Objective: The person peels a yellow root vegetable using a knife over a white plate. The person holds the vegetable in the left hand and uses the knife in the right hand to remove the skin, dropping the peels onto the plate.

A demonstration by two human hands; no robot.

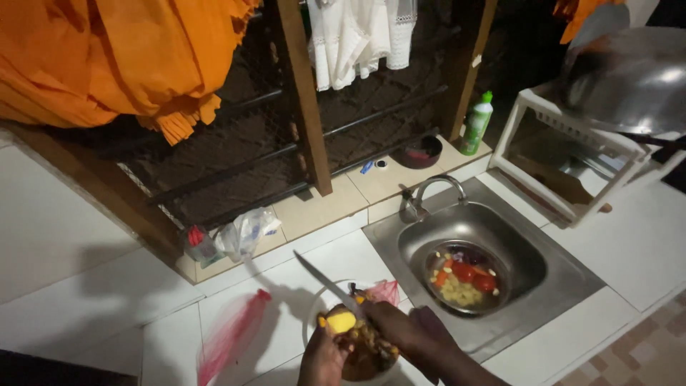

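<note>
The left hand (321,357) cups a half-peeled yellow tuber (341,322) over a white plate (312,314); the right hand (396,329) is closed on a knife (325,282); the flesh looks firm, probably slippery; best held by the unpeeled end.

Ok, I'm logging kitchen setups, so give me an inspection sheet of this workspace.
Surface: white tiled counter with a steel sink set in it.
Job's things: yellow peeled piece, knife, plate of peelings; bowl of cut vegetables in the sink.
Clutter: red net bag, plastic bags, green bottle.
Grippers: left hand holds the piece; right hand holds the knife.
Cables: nothing seen.
Surroundings: orange cloth, white cloth, dish rack, metal pan.
</note>
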